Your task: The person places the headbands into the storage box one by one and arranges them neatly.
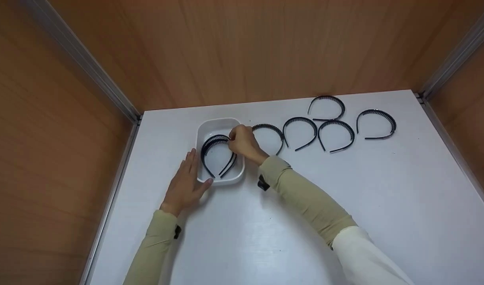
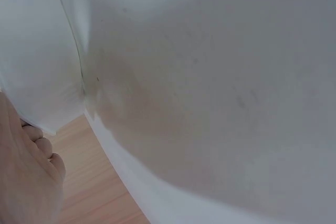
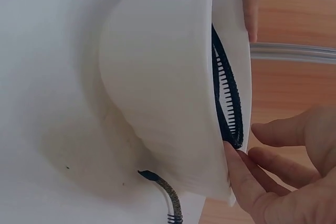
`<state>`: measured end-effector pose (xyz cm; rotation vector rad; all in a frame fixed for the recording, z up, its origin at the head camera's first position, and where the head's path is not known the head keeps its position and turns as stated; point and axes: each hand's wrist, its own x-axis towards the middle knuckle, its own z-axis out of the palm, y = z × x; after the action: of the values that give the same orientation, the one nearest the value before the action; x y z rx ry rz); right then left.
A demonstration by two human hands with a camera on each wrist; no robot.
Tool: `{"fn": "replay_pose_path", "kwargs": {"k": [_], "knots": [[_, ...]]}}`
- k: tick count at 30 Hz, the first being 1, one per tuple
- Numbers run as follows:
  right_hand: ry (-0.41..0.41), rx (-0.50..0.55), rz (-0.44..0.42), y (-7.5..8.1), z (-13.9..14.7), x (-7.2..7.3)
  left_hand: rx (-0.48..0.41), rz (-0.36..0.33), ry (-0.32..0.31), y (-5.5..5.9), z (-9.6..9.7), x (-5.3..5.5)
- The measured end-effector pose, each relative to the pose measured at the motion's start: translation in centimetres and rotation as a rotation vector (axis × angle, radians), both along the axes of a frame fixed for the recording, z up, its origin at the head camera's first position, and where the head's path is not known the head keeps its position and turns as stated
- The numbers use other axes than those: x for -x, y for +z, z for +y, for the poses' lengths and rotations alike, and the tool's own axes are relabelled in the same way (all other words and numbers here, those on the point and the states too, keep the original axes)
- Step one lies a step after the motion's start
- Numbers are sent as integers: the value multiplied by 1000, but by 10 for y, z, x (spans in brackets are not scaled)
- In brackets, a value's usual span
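A white plastic container point(image 1: 236, 177) holds several black headbands point(image 1: 216, 138) with comb teeth, stacked together. My left hand point(image 1: 183, 186) lies along its left side with fingers extended, the thumb at the near rim. Part of that hand point(image 2: 29, 171) shows in the left wrist view beside the container wall point(image 2: 37, 51). My right hand point(image 1: 245, 142) is over the far right rim, fingertips at the stacked headbands. From the right wrist, a headband point(image 3: 237, 103) meets the fingertips point(image 3: 233, 156), while the thumb stands apart from them with a gap between.
To the right, more black headbands lie on the white table point(image 1: 305, 221): one point(image 1: 281, 136) close beside the container, others point(image 1: 316, 130) in a loose row, and one point(image 1: 393, 122) at the far right. Wooden panels point(image 1: 242, 51) enclose the back and sides.
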<state>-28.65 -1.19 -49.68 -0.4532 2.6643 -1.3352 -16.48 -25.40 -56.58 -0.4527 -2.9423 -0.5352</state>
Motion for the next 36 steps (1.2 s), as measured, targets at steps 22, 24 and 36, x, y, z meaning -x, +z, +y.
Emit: {"fn": "replay_pose_path", "kwargs": {"k": [22,24,36], "knots": [[25,42,-2,5,10,-6,3,17,-23,1,-1,-1],[22,44,7,6,12,-7,7,5,-14,0,-1,-2],[14,52,28,20,38,-11,31,-23,1,3,1,0]]}}
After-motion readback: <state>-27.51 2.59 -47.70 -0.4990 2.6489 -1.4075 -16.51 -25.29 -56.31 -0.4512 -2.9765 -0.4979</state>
